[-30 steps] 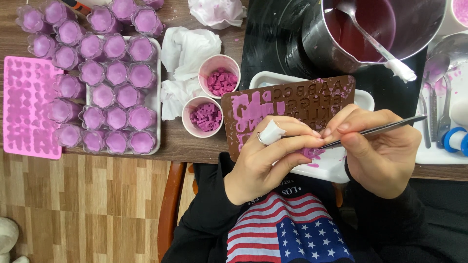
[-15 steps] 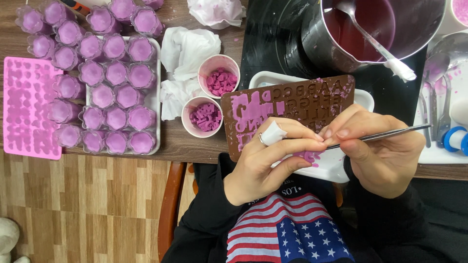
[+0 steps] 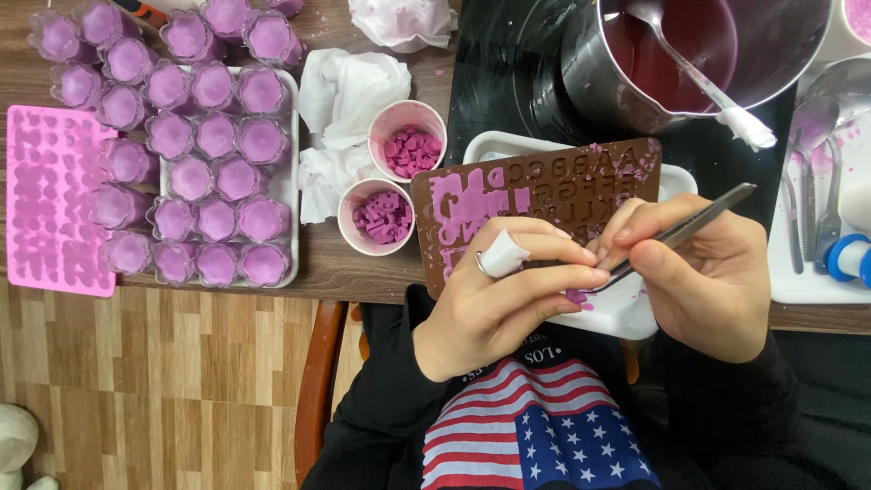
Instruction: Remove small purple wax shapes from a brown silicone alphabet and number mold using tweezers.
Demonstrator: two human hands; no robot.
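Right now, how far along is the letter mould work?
Done: two paper cups hold popped-out purple pieces, and a tray of filled flower cups sits aside. In hand: the left hand steadies the brown letter mould while the right hand works tweezers at it. Left: purple still fills cavities at the mould's left end; the pot holds more liquid.

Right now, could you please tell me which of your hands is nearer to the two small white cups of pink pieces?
Left. The left hand lies on the brown letter mould, just right of the cups; the right hand, holding metal tweezers, is farther right.
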